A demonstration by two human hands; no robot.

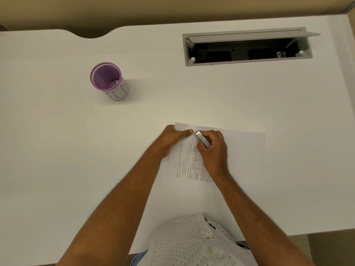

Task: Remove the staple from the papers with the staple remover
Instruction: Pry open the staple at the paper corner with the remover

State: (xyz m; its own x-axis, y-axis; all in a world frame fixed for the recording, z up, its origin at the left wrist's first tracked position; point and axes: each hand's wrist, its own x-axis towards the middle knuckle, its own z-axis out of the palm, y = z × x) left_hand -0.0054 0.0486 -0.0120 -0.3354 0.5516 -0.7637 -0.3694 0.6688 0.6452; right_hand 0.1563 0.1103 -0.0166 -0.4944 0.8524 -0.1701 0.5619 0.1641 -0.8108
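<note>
Papers (pixel 238 150): thin, floppy; my left hand (pixel 172 140) pins their corner flat on the counter (pixel 76 150).
Staple remover (pixel 201 138): small, rigid metal; my right hand (pixel 213 150) has its grip closed round it.

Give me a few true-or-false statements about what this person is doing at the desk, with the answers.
1. The right hand holds a metal staple remover. True.
2. The left hand is lifted clear of the papers. False: it presses on their corner.
3. The purple mesh cup lies tipped over. False: it stands upright.
4. The cable hatch in the desk is open. True.
5. The tool's tip is near the papers' far left corner. True.
</note>
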